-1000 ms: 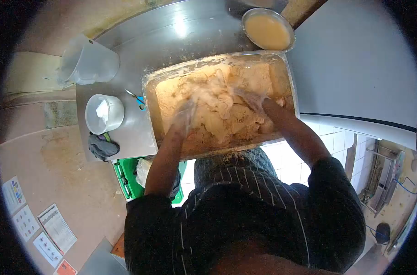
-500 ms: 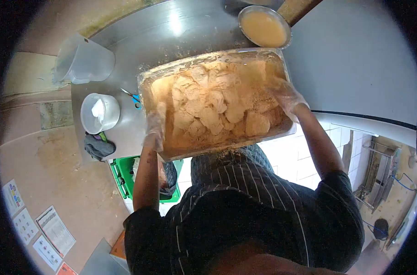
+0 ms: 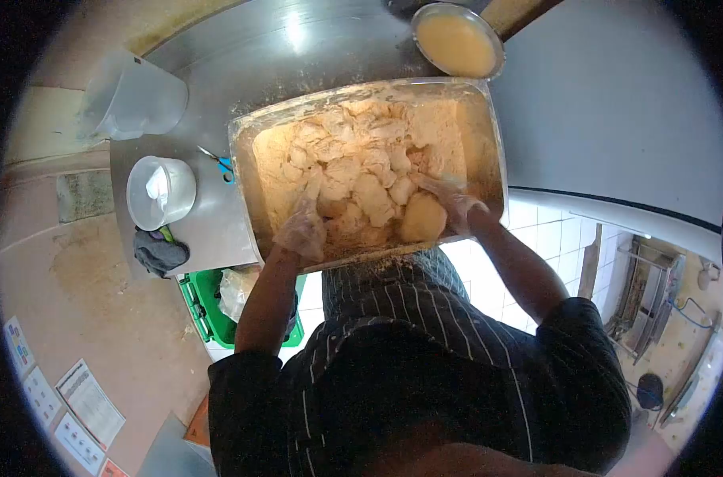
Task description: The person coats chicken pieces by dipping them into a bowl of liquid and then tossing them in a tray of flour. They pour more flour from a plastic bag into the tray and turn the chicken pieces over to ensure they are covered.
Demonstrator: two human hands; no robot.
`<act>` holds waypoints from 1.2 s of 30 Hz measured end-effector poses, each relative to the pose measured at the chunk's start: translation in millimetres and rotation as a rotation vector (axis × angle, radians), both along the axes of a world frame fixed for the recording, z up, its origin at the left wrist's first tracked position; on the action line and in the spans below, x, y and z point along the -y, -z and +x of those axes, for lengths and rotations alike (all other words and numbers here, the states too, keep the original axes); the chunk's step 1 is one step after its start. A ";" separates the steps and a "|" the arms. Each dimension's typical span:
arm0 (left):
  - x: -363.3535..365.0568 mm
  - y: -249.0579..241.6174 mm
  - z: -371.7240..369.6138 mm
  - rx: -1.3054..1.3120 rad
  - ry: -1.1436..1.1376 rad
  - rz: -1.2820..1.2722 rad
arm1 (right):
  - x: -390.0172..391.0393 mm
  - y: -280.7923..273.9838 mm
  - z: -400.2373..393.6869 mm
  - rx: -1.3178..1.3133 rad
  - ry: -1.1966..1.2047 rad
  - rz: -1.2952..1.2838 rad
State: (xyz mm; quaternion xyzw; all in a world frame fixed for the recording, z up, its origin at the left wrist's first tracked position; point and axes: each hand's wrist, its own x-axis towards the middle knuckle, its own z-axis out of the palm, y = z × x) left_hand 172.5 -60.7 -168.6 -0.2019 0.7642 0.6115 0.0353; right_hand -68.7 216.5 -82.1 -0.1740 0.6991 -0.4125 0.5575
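Observation:
A large clear rectangular tub point(image 3: 489, 151) holds tan breading flour point(image 3: 449, 131) and several coated pieces that look like chicken point(image 3: 372, 199). Both my hands are inside it, in thin clear gloves. At the tub's near left, my left hand point(image 3: 302, 226) reaches in with fingers stretched out against the pieces. My right hand point(image 3: 454, 204) comes in from the right, fingers extended toward the middle, just above a rounded coated piece point(image 3: 423, 218). Flour and pieces partly hide the fingertips of both hands.
A bowl of pale orange liquid point(image 3: 457, 46) stands behind the tub. On the steel counter point(image 3: 242, 67) to the left are a clear plastic container point(image 3: 151, 99), a round white tub point(image 3: 182, 191), blue-handled scissors point(image 3: 226, 169) and a dark cloth point(image 3: 161, 253). A green bin point(image 3: 206, 310) sits below.
Both hands have moved from the tub's side edges inward into the flour. The pieces are pushed closer to the middle, and flour at the right side has shifted.

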 end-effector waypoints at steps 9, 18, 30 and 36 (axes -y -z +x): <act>-1.5 -27.7 -76.1 -0.021 -0.104 0.170 | 2.0 100.6 -24.6 0.368 0.033 -0.196; 43.4 -41.3 30.3 0.338 -0.234 -0.227 | 8.3 -95.2 -39.8 -0.154 0.256 0.020; -49.2 1.6 20.2 0.345 0.414 -0.375 | 67.5 -56.3 48.1 0.187 -0.168 0.219; -26.8 -18.3 23.4 0.167 -0.146 -0.074 | 33.4 -68.3 36.5 0.480 0.055 -0.105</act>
